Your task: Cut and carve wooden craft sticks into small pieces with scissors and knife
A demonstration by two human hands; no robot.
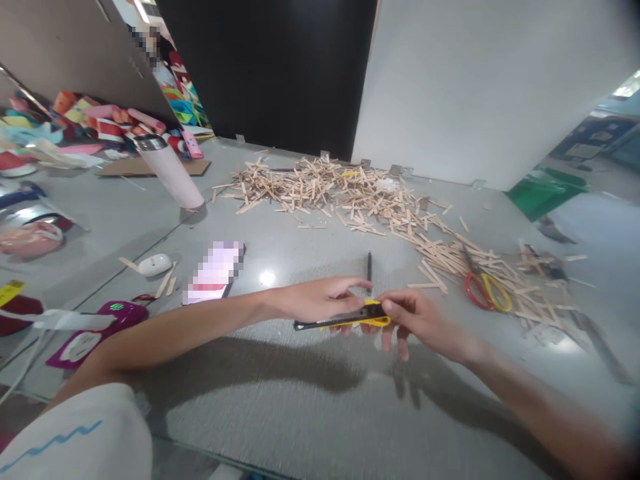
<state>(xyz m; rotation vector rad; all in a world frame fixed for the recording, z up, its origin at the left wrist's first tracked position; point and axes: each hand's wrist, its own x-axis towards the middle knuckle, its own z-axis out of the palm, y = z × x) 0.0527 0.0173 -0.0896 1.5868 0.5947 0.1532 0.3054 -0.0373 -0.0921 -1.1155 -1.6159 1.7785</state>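
A slim black-and-yellow utility knife (371, 312) is held level between both hands, above the grey table. My left hand (320, 298) grips its middle from above, with the thumb along it and the index finger stretched out past it. The black end of the knife sticks out below my left wrist. At the knife's right end, my right hand (415, 320) pinches it between thumb and fingers, its other fingers hanging below. No bare blade can be made out. Just beyond the hands lies a thin black pen-like stick (369, 270).
A heap of wooden sticks (320, 187) spreads across the back and right. Scissors (485, 291) with red and yellow handles lie on its right part. To the left are a phone (215, 272), a white mouse (155, 265), a pink flask (173, 175) and a purple power strip (97, 333).
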